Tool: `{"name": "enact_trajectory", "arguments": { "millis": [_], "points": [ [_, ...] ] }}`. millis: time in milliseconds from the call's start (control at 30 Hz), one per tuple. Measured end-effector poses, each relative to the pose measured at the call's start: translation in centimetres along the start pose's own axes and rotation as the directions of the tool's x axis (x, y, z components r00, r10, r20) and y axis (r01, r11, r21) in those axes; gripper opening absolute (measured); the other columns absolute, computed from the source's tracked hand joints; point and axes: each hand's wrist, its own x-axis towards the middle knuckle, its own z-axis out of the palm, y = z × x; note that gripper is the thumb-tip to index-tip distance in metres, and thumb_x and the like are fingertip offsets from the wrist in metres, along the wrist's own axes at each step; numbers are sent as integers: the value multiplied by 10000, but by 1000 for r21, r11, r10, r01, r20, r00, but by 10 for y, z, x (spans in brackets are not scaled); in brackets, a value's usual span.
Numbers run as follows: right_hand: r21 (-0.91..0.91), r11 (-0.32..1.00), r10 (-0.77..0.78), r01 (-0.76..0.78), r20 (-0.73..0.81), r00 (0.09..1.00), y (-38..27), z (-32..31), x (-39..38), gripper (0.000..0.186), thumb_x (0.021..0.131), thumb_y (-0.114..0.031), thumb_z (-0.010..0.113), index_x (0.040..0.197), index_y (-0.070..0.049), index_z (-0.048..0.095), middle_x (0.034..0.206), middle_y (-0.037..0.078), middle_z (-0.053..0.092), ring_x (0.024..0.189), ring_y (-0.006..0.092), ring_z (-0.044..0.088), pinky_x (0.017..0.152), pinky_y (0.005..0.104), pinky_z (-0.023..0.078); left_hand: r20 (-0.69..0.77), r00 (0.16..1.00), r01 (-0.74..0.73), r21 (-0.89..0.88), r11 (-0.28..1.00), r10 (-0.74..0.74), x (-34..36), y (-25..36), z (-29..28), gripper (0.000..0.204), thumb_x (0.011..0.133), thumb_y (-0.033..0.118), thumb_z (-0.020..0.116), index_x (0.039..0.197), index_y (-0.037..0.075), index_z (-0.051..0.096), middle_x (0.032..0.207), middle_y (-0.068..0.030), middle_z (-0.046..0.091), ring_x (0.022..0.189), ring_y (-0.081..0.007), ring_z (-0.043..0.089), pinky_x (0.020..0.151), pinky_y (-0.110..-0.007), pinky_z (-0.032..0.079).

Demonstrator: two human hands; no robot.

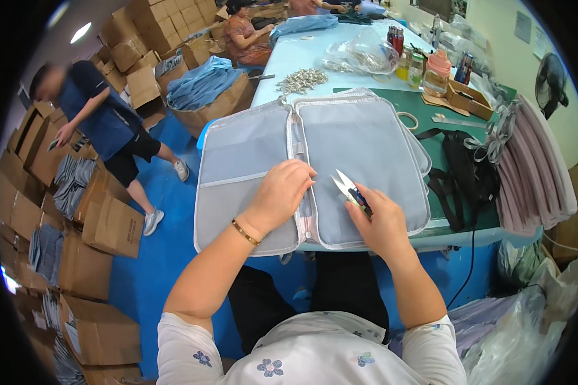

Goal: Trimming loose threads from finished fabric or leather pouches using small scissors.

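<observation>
A grey fabric case (359, 160) with pale piped edges lies unfolded like a book at the table's near edge, its spine running toward me. My left hand (279, 192) rests over the spine, fingers bent and pressed together; whatever they pinch is hidden beneath them. In my right hand (380, 218) is a pair of thread snips (349, 187), blades parted and pointing up and left above the right panel. A flat pocket with a light band crosses the left panel. More grey layers show under the case's right edge.
A green cutting mat (449, 115) holds a black bag (462, 170), a tape roll (407, 120) and a wooden box (469, 97). Small metal parts (302, 81) lie beyond the case. Folded pink fabric (536, 173) hangs at right. A person (106, 122) walks at left beside cartons (112, 224).
</observation>
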Motion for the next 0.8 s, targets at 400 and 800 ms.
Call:
{"name": "enact_trajectory", "arguments": {
  "millis": [400, 800],
  "points": [
    [236, 971, 44, -44, 5, 999, 11, -1, -4, 358, 804, -155, 701, 1124, -18, 617, 736, 110, 580, 612, 254, 579, 575, 350, 462, 185, 949, 288, -190, 939, -254, -10, 4, -5, 141, 864, 119, 613, 965, 30, 570, 911, -89, 599, 865, -272, 573, 785, -352, 470],
    [113, 993, -39, 39, 0, 999, 7, -4, -2, 407, 747, -185, 748, 1106, -26, 641, 740, 96, 599, 661, 251, 624, 595, 341, 499, 249, 961, 153, -107, 982, -122, -13, -2, -13, 253, 824, 95, 668, 1068, 35, 651, 1035, -102, 610, 896, -229, 606, 782, -292, 496]
  ]
}}
